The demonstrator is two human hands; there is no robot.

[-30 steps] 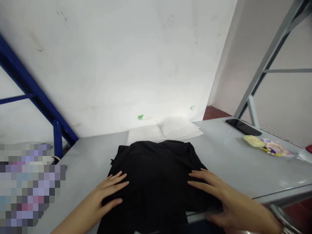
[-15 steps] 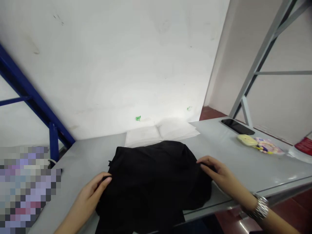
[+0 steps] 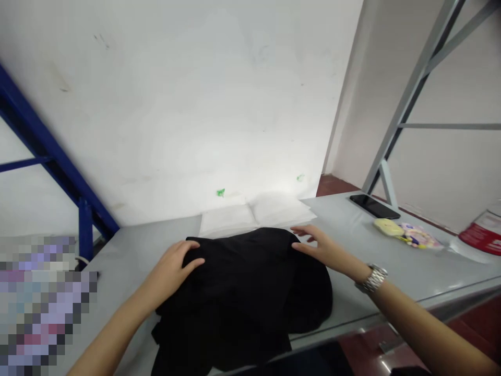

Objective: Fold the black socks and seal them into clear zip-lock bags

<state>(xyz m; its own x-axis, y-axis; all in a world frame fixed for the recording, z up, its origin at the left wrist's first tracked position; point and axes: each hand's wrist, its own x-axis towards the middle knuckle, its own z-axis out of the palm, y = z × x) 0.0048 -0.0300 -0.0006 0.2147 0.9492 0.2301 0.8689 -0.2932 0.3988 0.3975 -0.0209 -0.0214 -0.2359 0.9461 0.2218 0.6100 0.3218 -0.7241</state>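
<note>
A black cloth [image 3: 242,292] lies spread over the front of the grey table, its near part hanging past the front edge. My left hand [image 3: 182,266] rests at the cloth's upper left corner, thumb and fingers apart. On the other side, my right hand [image 3: 313,244] is at the upper right of the cloth, fingers spread, with a silver watch on the wrist. Neither hand grips the fabric. Behind the cloth lie two white packets [image 3: 227,218], side by side against the white panel.
On the right of the grey table [image 3: 344,235] are a black phone [image 3: 374,207], a yellow case [image 3: 388,227] with a beaded strap, and a red-labelled bottle [image 3: 483,235]. A blue frame [image 3: 58,151] stands left, a grey frame [image 3: 410,99] right.
Both hands have let go of the cloth's side edges and moved up and inward to its upper corners. Their fingers have opened. The view has shifted slightly, showing more of the bottle.
</note>
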